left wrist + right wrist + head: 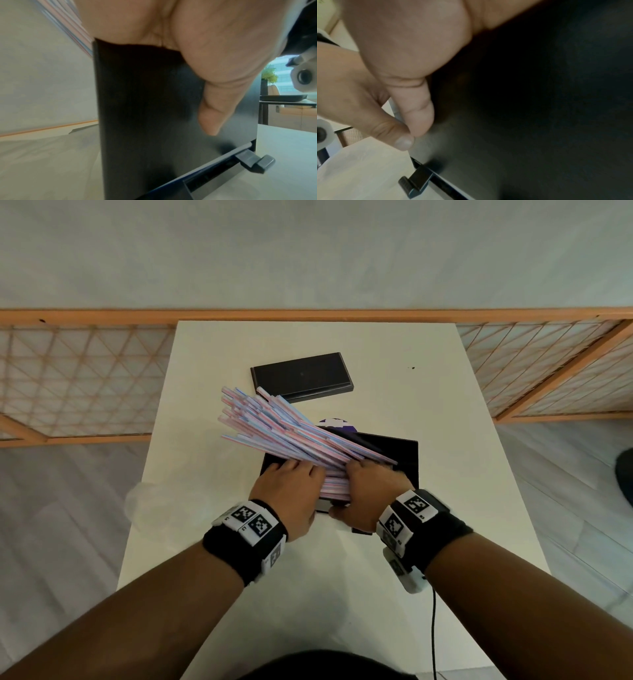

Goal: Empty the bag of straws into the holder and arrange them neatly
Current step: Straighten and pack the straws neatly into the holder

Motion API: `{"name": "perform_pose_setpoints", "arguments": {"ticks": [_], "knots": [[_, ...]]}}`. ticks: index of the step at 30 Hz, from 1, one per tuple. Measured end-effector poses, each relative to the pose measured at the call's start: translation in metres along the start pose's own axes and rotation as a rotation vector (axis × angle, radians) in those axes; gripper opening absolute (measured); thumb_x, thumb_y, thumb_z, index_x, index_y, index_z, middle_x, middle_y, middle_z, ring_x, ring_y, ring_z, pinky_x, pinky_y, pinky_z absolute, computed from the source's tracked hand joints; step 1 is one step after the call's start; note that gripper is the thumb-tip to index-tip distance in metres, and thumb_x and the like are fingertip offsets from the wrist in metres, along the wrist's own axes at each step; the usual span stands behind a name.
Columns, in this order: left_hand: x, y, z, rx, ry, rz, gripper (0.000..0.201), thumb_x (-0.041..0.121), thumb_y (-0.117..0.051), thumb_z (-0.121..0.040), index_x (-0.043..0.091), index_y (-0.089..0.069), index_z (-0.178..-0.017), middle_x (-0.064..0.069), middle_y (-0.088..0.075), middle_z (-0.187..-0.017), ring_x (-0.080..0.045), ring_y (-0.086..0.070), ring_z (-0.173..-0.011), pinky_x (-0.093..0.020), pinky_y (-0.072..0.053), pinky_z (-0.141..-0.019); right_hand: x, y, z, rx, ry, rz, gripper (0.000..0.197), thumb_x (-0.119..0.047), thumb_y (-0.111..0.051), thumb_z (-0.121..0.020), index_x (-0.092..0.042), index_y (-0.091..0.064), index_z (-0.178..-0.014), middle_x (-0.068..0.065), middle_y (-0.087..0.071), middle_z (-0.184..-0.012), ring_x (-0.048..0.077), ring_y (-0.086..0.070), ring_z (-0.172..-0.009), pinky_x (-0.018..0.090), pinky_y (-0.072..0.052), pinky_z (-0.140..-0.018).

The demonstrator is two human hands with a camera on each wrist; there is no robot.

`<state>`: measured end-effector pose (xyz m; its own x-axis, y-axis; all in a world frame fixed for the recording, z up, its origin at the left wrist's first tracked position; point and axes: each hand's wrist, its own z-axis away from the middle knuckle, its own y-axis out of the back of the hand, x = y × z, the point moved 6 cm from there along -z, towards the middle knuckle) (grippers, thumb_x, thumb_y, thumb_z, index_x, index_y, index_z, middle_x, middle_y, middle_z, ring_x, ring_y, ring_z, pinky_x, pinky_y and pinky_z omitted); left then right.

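Observation:
A thick bundle of pink-and-blue striped straws point(284, 429) leans up and to the left out of the open black holder point(394, 453) in the middle of the white table. My left hand point(291, 484) and right hand point(370, 491) flank the bundle's lower end at the holder's near rim, fingers curled over the straws. In the left wrist view my thumb point(219, 105) lies down the holder's front wall point(154, 121), with straws point(68, 27) above. The right wrist view shows my thumb point(419, 108) on the same wall point(539, 121). The clear, crumpled bag point(150, 505) lies at the table's left edge.
The holder's black lid point(301, 376) lies flat behind the straws. A purple-and-white disc point(334, 422) peeks out behind the holder. A small black tab point(254, 162) juts from the holder's base. Wooden lattice screens stand beyond the table point(445, 405).

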<state>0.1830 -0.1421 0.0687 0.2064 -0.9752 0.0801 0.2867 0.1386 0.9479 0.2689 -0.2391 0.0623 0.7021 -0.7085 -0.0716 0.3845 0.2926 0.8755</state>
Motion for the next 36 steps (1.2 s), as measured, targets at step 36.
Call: {"name": "perform_pose_setpoints", "arguments": {"ticks": [36], "knots": [[-0.043,0.043,0.051,0.333,0.341,0.779,0.022,0.035,-0.083,-0.077,0.023,-0.079,-0.095,0.011,-0.077,-0.095,-0.009,-0.071,-0.089,-0.025,-0.053,-0.086,0.006,-0.003,-0.001,-0.065,-0.033,-0.052,0.062,-0.067,-0.056,-0.070,-0.031,-0.052,-0.121,-0.004,-0.061,-0.120,0.023,-0.058,-0.113,0.044,-0.043,-0.102]]}}
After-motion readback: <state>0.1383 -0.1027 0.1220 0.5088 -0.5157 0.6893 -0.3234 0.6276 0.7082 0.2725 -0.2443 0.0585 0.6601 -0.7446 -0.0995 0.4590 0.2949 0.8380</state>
